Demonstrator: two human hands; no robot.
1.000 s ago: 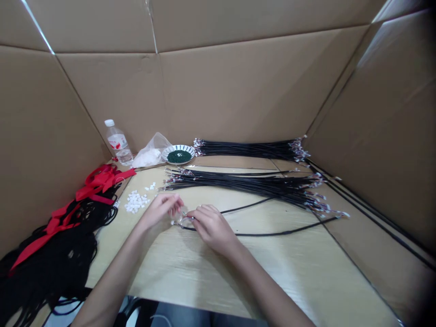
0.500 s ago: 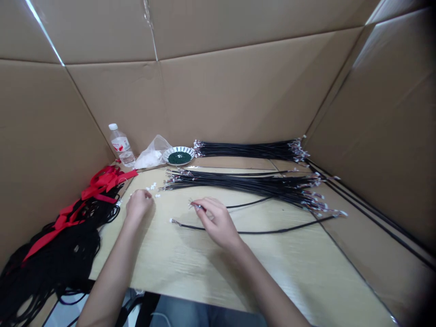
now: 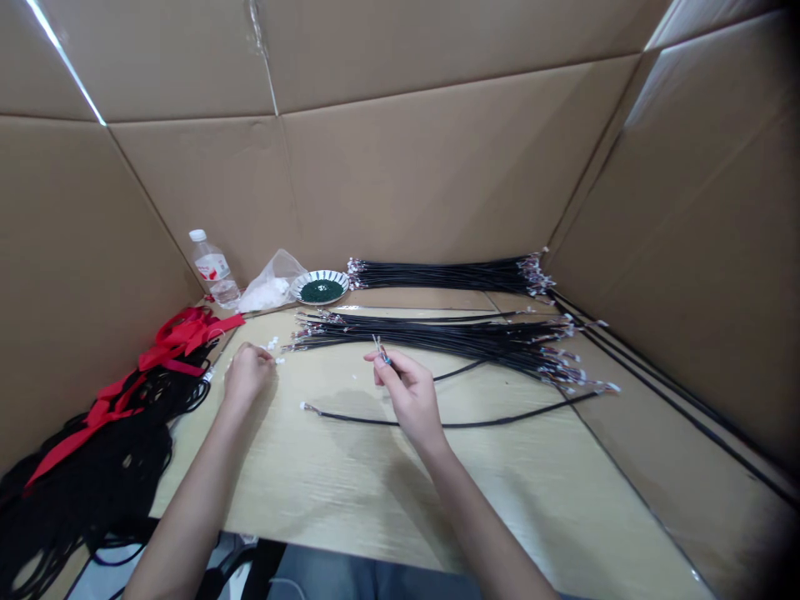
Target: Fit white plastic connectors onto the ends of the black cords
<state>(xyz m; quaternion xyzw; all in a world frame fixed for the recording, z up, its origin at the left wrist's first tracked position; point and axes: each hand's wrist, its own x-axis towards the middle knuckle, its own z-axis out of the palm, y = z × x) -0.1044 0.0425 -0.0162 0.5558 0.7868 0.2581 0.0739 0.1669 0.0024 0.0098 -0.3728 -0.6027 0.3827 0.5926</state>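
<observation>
My right hand (image 3: 412,396) pinches a black cable (image 3: 459,371) near its end. The thin stripped-out wires (image 3: 380,348) of that end point up from between thumb and fingers. Resting on the table at the left, my left hand (image 3: 248,373) has its fingers curled together beside several small white connectors (image 3: 273,343); whether it holds one is hidden. A second black cable (image 3: 493,425), with a white connector (image 3: 304,407) on its left end, lies across the table below and behind my right hand.
A bundle of black cables (image 3: 425,333) lies mid-table, another bundle (image 3: 437,275) at the cardboard wall. A plate (image 3: 300,293) of dark green bits, a plastic bag (image 3: 268,287) and a water bottle (image 3: 213,267) stand back left. Black cords (image 3: 112,467) with red ribbon (image 3: 181,333) fill the left.
My right hand has turned upward, so the wire end that pointed left now points up. My left hand stays by the white connectors with its fingers still curled. The view has shifted slightly.
</observation>
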